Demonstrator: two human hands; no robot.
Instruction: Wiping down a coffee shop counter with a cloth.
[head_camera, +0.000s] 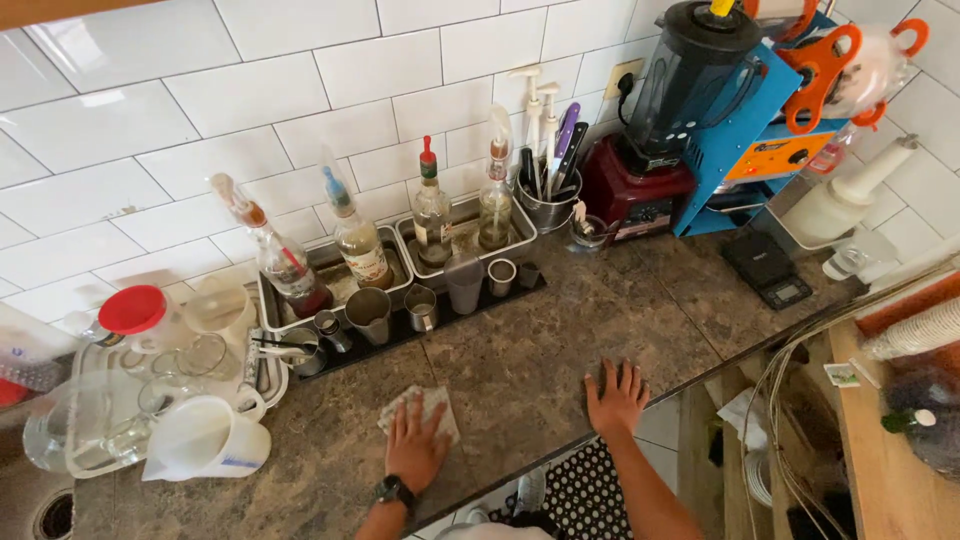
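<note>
Two bare hands rest on a dark stone counter (540, 340), left hand (415, 445) flat, pressing a patterned cloth (425, 405), right hand (617, 397) splayed and empty; a wide wipe could topple the nearby white pitcher (205, 440).

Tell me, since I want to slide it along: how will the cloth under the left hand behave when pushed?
The cloth looks thin and crumpled, so probably floppy and light. Pinned flat by the left hand on the smooth stone-look counter, it should glide, perhaps bunching at edges.
</note>
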